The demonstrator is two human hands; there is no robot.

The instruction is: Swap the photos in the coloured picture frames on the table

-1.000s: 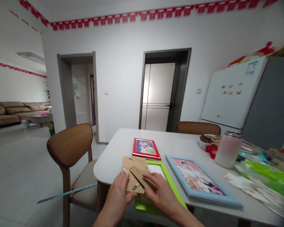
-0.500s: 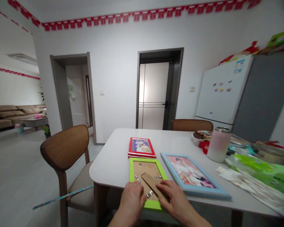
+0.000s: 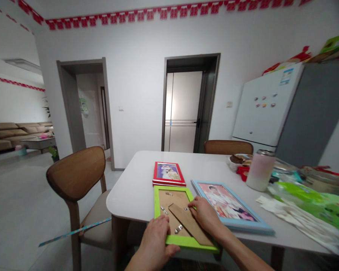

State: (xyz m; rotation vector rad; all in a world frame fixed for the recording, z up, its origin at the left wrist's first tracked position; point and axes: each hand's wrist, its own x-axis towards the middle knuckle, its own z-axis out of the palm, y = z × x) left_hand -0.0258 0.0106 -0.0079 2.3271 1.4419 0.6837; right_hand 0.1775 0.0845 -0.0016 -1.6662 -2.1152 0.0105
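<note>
A green picture frame [image 3: 157, 203] lies face down near the table's front edge, its brown backing board [image 3: 176, 197] and diagonal stand leg [image 3: 183, 222] showing. My left hand [image 3: 155, 237] grips the frame's lower left corner, with the thumb along the front edge. At the frame's right side, the fingertips of my right hand [image 3: 205, 214] close on a small metal clip [image 3: 185, 208]. Other metal clips, one of them at the lower side [image 3: 178, 229], sit on the backing board. Part of the right edge is hidden under my right hand.
Beyond the green frame lies a red picture frame [image 3: 154, 175]. A blue picture frame [image 3: 243, 224] is to the right. Further right are a pink-white thermos [image 3: 260, 171], white gloves [image 3: 282, 214] and a green bag [image 3: 324, 203]. A wooden chair [image 3: 76, 175] stands at the left.
My right hand has moved from the stand leg up to the clip on the frame's right side. My left hand has shifted down from the lower clip to the frame's corner.
</note>
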